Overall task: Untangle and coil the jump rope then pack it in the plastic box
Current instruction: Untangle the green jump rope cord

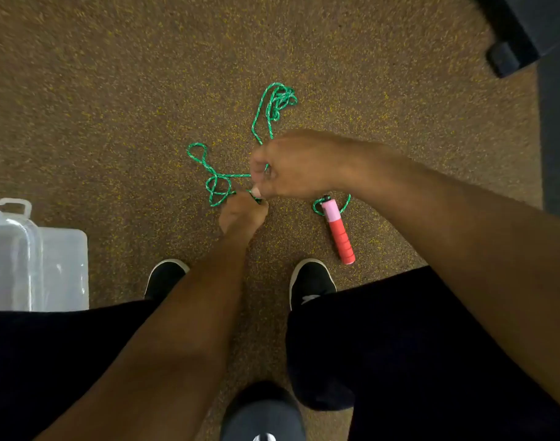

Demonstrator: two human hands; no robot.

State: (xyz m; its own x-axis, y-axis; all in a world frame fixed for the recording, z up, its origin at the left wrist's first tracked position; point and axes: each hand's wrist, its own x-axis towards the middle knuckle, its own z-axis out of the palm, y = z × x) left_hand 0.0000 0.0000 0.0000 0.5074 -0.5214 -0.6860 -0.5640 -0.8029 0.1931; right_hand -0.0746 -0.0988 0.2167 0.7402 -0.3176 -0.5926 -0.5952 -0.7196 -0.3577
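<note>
On brown carpet (113,122), 2 hands work a tangled green jump rope (280,98).
Curled fingers of the left hand (242,214) and right hand (291,168) pinch it mid-carpet; its pink handle (337,230) lies just right; the plastic box (62,268) sits far left.

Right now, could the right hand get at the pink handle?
Probably yes. The handle lies uncovered on the carpet close beside the right hand, which would first have to drop the rope.
</note>
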